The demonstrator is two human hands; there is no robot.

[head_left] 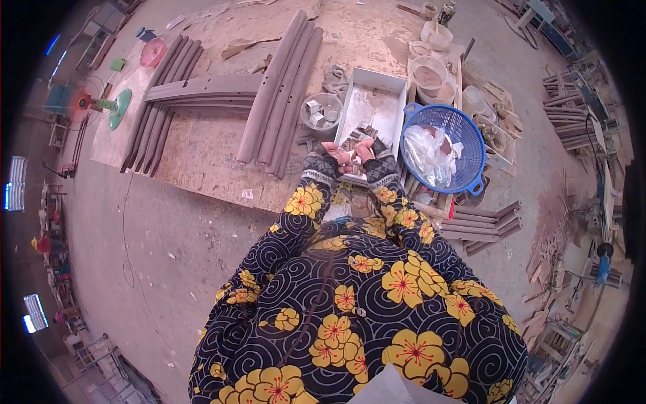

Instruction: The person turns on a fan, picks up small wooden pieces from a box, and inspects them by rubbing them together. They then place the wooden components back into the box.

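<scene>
Both my hands are close together over the near end of a white rectangular tray. My left hand has its fingers bent inward around something too small to make out. My right hand is pinched beside it, nearly touching, and what it grips is also unclear. Small brownish pieces lie in the tray just beyond my fingers. Left of the tray is a clear tub with whitish pieces in it. To the right, a blue basket holds crumpled clear plastic bags.
Long brown wooden pieces lie on the worktable at left, with a joined wooden frame beside them. Plastic tubs stand beyond the basket. More wooden pieces are stacked at the lower right.
</scene>
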